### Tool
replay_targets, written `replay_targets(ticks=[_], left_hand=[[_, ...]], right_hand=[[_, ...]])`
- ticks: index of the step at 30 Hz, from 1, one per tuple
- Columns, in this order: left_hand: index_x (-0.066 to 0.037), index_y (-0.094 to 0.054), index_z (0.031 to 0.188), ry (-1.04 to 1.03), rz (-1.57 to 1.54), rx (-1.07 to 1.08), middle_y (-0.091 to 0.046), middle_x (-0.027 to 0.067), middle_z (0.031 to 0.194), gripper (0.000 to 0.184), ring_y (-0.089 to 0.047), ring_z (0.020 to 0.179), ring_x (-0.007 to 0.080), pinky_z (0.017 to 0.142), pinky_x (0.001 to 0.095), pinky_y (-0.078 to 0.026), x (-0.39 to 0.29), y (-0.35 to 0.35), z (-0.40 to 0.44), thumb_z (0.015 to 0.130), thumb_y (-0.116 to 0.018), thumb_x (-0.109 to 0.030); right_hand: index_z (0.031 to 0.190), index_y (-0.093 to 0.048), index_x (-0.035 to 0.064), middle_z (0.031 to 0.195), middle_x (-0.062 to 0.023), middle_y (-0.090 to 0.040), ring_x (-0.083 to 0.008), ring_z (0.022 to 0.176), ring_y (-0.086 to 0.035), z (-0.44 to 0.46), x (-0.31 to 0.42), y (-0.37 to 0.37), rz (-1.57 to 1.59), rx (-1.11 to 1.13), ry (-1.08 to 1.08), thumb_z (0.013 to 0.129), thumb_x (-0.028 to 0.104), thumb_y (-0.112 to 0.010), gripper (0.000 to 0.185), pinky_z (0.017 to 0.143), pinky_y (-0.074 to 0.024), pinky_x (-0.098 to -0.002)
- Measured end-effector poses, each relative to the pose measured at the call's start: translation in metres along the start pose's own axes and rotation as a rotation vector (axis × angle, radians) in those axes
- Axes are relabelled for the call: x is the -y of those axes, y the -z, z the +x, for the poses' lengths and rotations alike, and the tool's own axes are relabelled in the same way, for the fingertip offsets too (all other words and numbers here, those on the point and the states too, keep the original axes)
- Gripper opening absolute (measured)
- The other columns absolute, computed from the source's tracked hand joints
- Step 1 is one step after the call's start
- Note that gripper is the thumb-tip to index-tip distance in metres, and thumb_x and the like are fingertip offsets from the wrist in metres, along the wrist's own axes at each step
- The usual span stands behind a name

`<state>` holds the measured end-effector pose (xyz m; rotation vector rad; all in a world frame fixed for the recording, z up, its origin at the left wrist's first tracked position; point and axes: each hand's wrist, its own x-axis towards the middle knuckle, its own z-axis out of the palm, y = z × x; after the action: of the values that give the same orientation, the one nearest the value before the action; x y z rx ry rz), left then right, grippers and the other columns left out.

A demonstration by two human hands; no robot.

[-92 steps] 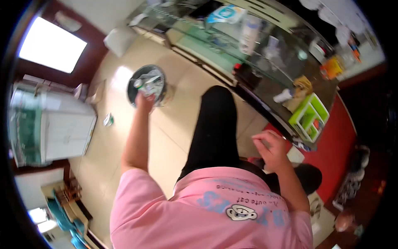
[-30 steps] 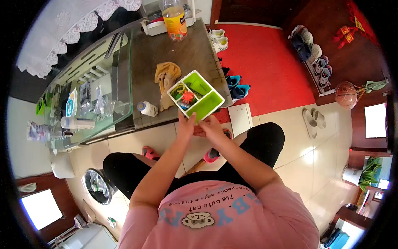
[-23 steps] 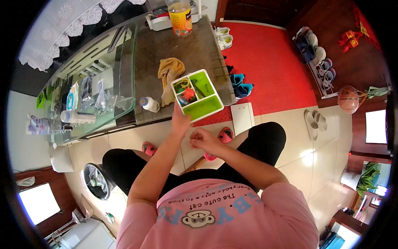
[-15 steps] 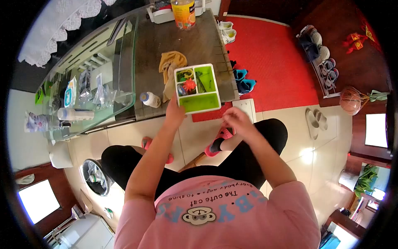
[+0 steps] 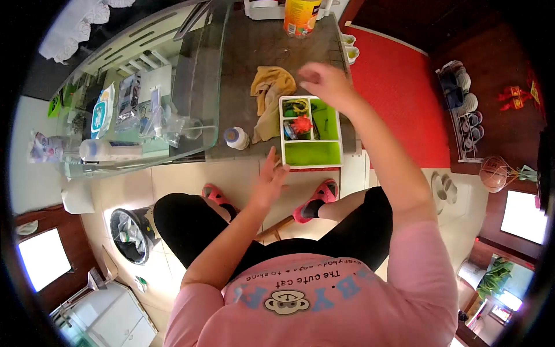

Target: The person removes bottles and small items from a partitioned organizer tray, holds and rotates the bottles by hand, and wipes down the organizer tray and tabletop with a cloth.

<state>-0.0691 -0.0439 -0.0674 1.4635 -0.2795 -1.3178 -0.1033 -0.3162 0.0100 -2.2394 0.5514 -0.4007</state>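
A white-rimmed divided tray point(image 5: 310, 168) with green compartments sits at the table's near edge. Its small left compartments hold a red spiky piece point(image 5: 301, 125) and green and yellow bits; thin dark pieces lie in the upper right one. My left hand point(image 5: 270, 180) is beside the tray's near left corner, fingers spread, holding nothing. Above the tray's far edge, my right hand point(image 5: 329, 87) has loosely bent fingers, with a gap to the thumb and nothing visible between them. It is close to a crumpled tan cloth point(image 5: 272, 84). Left of the tray stands a white bottle point(image 5: 236, 138).
A large orange-labelled jar point(image 5: 302, 17) stands at the table's far end. On the left, a glass tabletop point(image 5: 196, 124) carries a wipes pack point(image 5: 103, 113) and a lying white bottle point(image 5: 110, 151). A bin point(image 5: 129, 237) is on the floor by my left knee.
My left hand has let go of the tray, which now rests at the table edge. My right hand has moved forward, past the tray toward the cloth. The camera view has shifted left.
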Motion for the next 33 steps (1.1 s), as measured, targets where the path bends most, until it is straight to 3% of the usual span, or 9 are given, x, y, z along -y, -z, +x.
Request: replay_targets(ticks=[8,9,12,17,20,24,26,30,33], left_hand=[[0.0,-0.025,0.141,-0.313,0.196,-0.094,-0.048,0.0197,0.125,0.071,-0.052,0.11,0.0285,0.096,0.0354,-0.041,0.032,0.014,0.015,0.084,-0.064,-0.019],[0.001,-0.026,0.141,-0.315,0.187,-0.078,-0.047,0.0202,0.126,0.071,-0.052,0.111,0.0291,0.097,0.0359,-0.04,0.027,0.012,0.01,0.084,-0.064,-0.018],[-0.007,-0.02,0.143,-0.223,0.165,0.009,-0.036,0.0176,0.136,0.073,-0.042,0.121,0.0307,0.089,0.0371,-0.046,0.02,0.018,-0.001,0.085,-0.063,-0.017],[-0.013,-0.015,0.146,-0.228,0.183,0.106,-0.023,0.0145,0.147,0.078,-0.032,0.131,0.0324,0.09,0.0411,-0.047,0.028,0.016,-0.002,0.085,-0.064,-0.014],[-0.012,-0.014,0.146,-0.575,0.357,-0.001,-0.021,0.0145,0.148,0.081,-0.032,0.131,0.0324,0.098,0.0431,-0.041,0.059,0.022,0.011,0.084,-0.065,-0.013],[-0.019,-0.01,0.146,-0.061,0.055,0.022,-0.023,0.0156,0.146,0.086,-0.03,0.133,0.0311,0.096,0.0512,-0.041,0.017,0.017,-0.002,0.083,-0.068,-0.024],[-0.01,-0.009,0.146,0.132,-0.041,0.027,-0.026,0.0198,0.145,0.086,-0.04,0.125,0.0319,0.09,0.0484,-0.046,0.007,0.018,-0.008,0.084,-0.064,-0.034],[-0.021,-0.007,0.147,0.149,-0.16,0.129,-0.024,0.0168,0.145,0.086,-0.029,0.132,0.0337,0.088,0.0559,-0.045,-0.001,0.016,-0.014,0.085,-0.062,-0.043],[-0.02,-0.004,0.147,0.138,-0.186,0.094,-0.025,0.0188,0.144,0.085,-0.031,0.13,0.0349,0.09,0.0565,-0.044,0.002,0.012,-0.008,0.086,-0.06,-0.041]], right_hand=[[0.112,-0.06,0.0105,0.109,-0.0179,-0.059,-0.0314,0.106,-0.057,0.107,-0.018,-0.109,-0.613,0.404,-0.255,0.059,0.031,-0.084,0.062,0.086,-0.0483,-0.0403],[0.1,-0.062,0.014,0.088,-0.0097,-0.061,-0.0279,0.092,-0.06,0.109,-0.027,-0.12,-0.675,0.358,-0.191,0.06,0.023,-0.079,0.045,0.079,-0.0494,-0.0368],[0.092,-0.06,0.0124,0.089,-0.0077,-0.062,-0.0277,0.091,-0.06,0.126,-0.047,-0.129,-0.644,0.389,-0.103,0.06,0.02,-0.077,0.038,0.076,-0.049,-0.0376],[0.091,-0.057,0.0093,0.083,-0.0037,-0.058,-0.0153,0.08,-0.056,0.112,-0.018,-0.047,-0.239,-0.087,-0.137,0.064,0.009,-0.072,0.03,0.069,-0.0465,-0.0288],[0.102,-0.06,0.008,0.095,-0.0077,-0.062,-0.0169,0.088,-0.059,0.064,-0.005,0.026,0.019,-0.213,-0.166,0.069,0.012,-0.067,0.034,0.073,-0.0485,-0.0304],[0.106,-0.056,0.0058,0.097,-0.0023,-0.058,-0.0132,0.09,-0.054,-0.045,0.048,0.093,0.223,-0.259,-0.113,0.072,0.004,-0.06,0.034,0.079,-0.0443,-0.026],[0.106,-0.056,0.0058,0.098,-0.002,-0.058,-0.0129,0.093,-0.053,-0.095,0.073,0.101,0.249,-0.2,-0.233,0.07,0.001,-0.06,0.037,0.083,-0.0425,-0.0242],[0.104,-0.059,0.0053,0.098,-0.0031,-0.059,-0.0145,0.096,-0.055,-0.153,0.075,0.065,0.23,0.042,-0.332,0.07,-0.001,-0.062,0.035,0.085,-0.0437,-0.0266],[0.107,-0.059,0.0031,0.1,-0.0119,-0.061,-0.0228,0.096,-0.058,-0.162,0.064,0.015,-0.056,0.077,-0.099,0.069,0.005,-0.068,0.038,0.086,-0.0451,-0.0291]])
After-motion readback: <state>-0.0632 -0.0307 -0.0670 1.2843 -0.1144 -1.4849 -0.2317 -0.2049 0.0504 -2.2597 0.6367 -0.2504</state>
